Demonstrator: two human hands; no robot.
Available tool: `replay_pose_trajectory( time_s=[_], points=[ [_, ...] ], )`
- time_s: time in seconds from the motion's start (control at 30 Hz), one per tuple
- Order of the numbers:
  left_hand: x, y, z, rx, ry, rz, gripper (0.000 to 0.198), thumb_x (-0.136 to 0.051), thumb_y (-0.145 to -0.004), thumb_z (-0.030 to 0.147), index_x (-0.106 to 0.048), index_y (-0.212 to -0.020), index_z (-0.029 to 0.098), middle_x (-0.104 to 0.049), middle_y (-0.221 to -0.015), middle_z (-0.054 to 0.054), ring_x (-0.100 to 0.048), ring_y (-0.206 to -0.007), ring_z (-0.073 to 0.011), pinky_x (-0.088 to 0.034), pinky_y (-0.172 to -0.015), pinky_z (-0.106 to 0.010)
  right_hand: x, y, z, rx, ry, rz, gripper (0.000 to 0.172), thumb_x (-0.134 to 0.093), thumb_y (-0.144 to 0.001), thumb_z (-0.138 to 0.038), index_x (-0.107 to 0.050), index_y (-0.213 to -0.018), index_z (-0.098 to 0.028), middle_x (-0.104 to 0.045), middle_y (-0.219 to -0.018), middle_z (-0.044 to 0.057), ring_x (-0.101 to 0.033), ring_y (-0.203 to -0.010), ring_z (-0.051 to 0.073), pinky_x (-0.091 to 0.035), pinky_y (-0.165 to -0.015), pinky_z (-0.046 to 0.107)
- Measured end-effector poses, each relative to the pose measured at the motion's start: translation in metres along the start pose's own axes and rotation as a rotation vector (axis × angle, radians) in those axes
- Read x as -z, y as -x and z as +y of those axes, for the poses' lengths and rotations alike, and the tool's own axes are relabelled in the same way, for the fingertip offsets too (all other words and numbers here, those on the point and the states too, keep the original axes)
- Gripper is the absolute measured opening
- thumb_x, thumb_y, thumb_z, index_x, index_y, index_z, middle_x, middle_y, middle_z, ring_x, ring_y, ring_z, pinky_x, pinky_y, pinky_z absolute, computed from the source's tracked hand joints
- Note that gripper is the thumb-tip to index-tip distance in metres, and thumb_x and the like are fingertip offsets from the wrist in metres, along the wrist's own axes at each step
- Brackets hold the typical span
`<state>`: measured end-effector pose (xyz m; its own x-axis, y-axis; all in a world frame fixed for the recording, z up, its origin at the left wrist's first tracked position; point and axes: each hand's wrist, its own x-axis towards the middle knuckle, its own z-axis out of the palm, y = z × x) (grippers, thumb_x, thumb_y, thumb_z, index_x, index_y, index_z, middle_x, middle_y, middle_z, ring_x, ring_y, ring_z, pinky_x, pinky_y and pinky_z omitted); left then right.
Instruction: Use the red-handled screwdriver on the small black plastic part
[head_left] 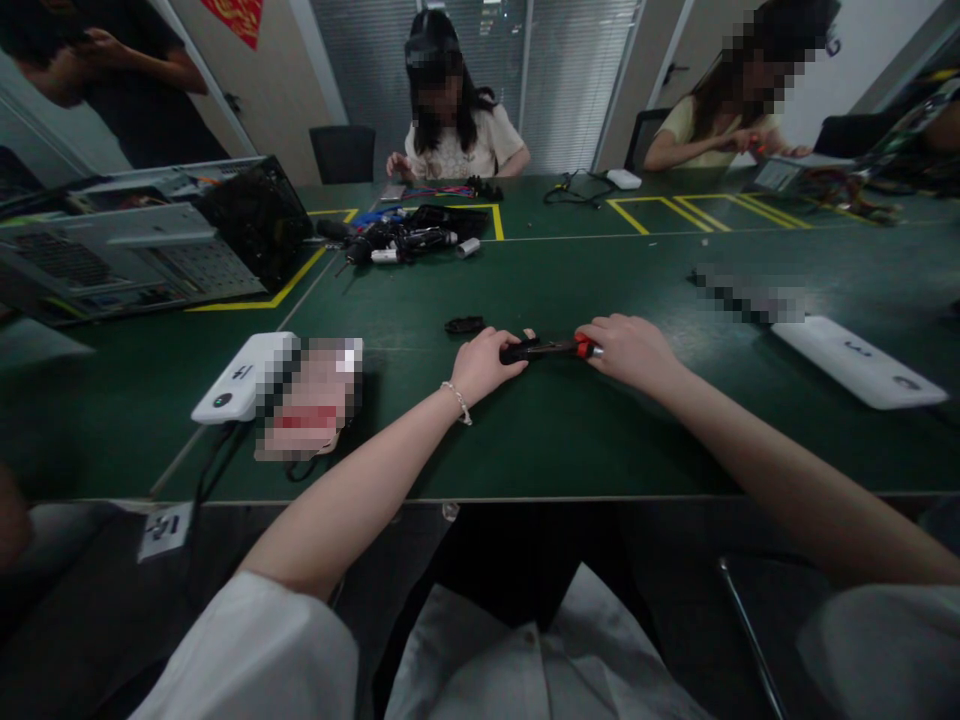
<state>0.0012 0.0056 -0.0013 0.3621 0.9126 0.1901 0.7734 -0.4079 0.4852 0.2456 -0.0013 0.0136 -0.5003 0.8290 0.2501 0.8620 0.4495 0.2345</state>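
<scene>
Green table (480, 440); hands (484, 363) grip black piece (517, 352), red-handled tool (583, 346); powerbank (259, 358) (marking (242, 372) unclear).

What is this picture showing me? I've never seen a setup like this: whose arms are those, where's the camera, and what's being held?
There's no machine arm here, just a person's own bare arms. The single picture comes from a camera worn on that person's head, looking forward and down.

The left hand holds a dark piece, and the right hand holds a red piece. They come together between the hands; whether they're one thing or two is too small to tell.

On the green table, a small black part lies just beyond the left hand. Farther away are a pile of cables and, at left, an open computer case. Another person sits across the table.
</scene>
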Motion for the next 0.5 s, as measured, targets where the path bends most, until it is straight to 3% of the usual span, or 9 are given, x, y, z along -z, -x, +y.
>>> replay_pose_trajectory(
  time_s=[0.5],
  points=[
    [0.0008, 0.0014, 0.0007, -0.002, -0.007, 0.001, 0.032, -0.066, -0.077, 0.037, -0.064, -0.104, 0.02, -0.062, -0.101, -0.005, -0.06, -0.091, -0.0196, -0.048, -0.078, -0.033, 0.0013, -0.0002, -0.0009, -0.005, -0.001, -0.009, 0.028, -0.051, -0.08, -0.027, -0.064, -0.103, -0.018, -0.067, -0.092, 0.01, -0.057, -0.079, 0.023, -0.04, -0.066, 0.033]
  ],
)
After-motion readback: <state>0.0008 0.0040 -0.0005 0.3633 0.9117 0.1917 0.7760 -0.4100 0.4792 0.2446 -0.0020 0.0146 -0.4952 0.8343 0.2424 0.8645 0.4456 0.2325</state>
